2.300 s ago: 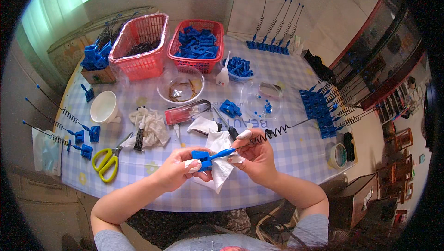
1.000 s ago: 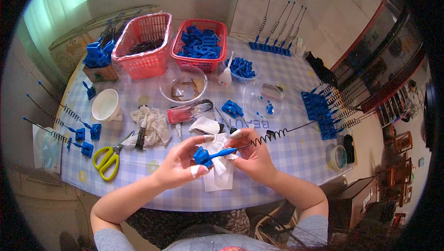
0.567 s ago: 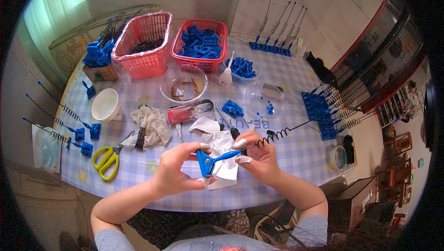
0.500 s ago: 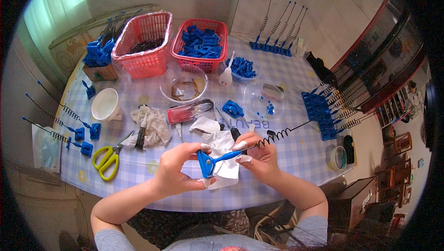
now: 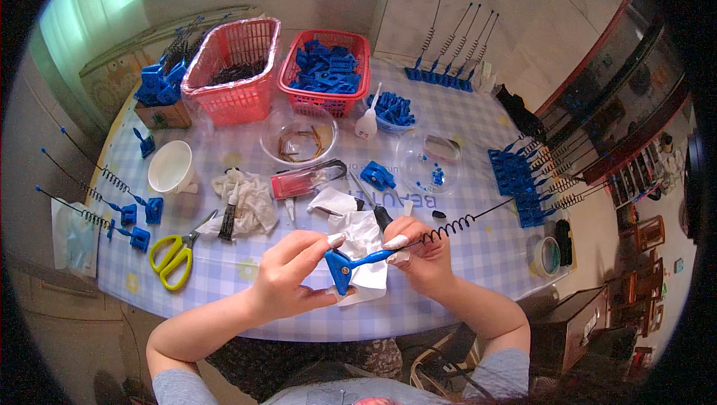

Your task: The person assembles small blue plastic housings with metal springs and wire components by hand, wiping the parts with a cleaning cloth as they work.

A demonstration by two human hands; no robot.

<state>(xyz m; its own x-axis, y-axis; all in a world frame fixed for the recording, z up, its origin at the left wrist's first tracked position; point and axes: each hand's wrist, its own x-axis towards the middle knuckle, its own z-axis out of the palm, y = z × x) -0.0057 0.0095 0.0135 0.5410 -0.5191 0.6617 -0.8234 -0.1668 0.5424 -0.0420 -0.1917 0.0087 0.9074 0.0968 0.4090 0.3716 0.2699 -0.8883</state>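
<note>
The blue three-cornered piece (image 5: pixel 341 270) is pinched at its top and bottom corners by the thumb and finger of the left hand (image 5: pixel 287 274). Its thin blue stem (image 5: pixel 368 257) points to the right. The place where the stem meets the curly black wire (image 5: pixel 449 226) is pinched by the right hand (image 5: pixel 424 259). The white tissue (image 5: pixel 367 278) is seen under the grip, between both hands. A soft, steady pinch seems best: if the stem is squeezed too hard or bent sideways, the join could be hurt. The piece should be held firm by the left hand, and the stem should be lined up straight with it. Care should be taken with the wire's far end, as the blue clips (image 5: pixel 511 173), right of the grip, could be bumped.
</note>
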